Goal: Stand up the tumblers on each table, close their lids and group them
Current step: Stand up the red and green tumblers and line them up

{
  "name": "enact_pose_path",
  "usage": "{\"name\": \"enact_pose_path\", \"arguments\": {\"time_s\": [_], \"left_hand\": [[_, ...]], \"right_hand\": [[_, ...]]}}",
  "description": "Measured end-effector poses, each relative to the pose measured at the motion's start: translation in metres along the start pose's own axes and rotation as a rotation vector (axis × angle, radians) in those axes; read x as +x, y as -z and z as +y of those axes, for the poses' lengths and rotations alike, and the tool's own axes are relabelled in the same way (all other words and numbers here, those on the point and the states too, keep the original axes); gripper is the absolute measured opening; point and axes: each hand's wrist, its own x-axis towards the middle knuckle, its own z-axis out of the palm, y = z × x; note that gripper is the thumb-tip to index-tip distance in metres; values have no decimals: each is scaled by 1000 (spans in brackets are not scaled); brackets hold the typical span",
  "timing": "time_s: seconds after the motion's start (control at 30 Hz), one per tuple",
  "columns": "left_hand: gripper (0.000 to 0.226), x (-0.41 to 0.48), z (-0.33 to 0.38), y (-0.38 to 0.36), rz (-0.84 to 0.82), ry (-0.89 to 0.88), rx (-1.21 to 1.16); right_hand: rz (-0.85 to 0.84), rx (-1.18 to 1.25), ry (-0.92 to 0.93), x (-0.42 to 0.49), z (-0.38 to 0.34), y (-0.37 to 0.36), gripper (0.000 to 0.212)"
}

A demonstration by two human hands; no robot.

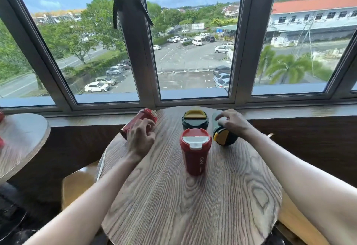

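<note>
Red plastic is filling the person's left hand (140, 138), whose fingers are curling over the side of a toppled red tumbler with a white flip lid (138, 122) at the left rim of the round wood-grain table (183, 206); the grasp looks closed on the body, though the palm side is hidden. On the opposite side, the right hand (232, 122) is resting on a fallen dark green tumbler with a yellow lid (222, 132), fingers spread over its upper side rather than clamped, the lid end pointing toward the person.

Between the two hands, an upright red tumbler with a white lid (195, 151) is standing just in front of an upright dark green tumbler with a yellow lid (195, 121), the pair close together near the table's middle, both lids appearing shut.

Judging by this, the righting step is in hand on this table. Each fallen cup is calling for a firm wrap round its body, a tilt onto its base, a check that its flap is pressed down, then a slide inward beside the standing pair. A second wooden table (21, 140) at far left is showing blurred red shapes, probably more tumblers waiting.
</note>
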Motion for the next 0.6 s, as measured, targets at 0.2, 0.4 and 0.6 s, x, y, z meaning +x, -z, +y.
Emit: {"name": "enact_pose_path", "arguments": {"time_s": [0.2, 0.4, 0.6], "left_hand": [[70, 73, -18, 2, -151, 193, 306], [87, 96, -57, -14, -322, 383, 281], [84, 85, -53, -13, -257, 285, 195]], "right_hand": [[-241, -330, 28, -12, 2, -1, 56], [-169, -480, 41, -12, -5, -5, 57], [-181, -494, -5, -7, -11, -8, 59]]}}
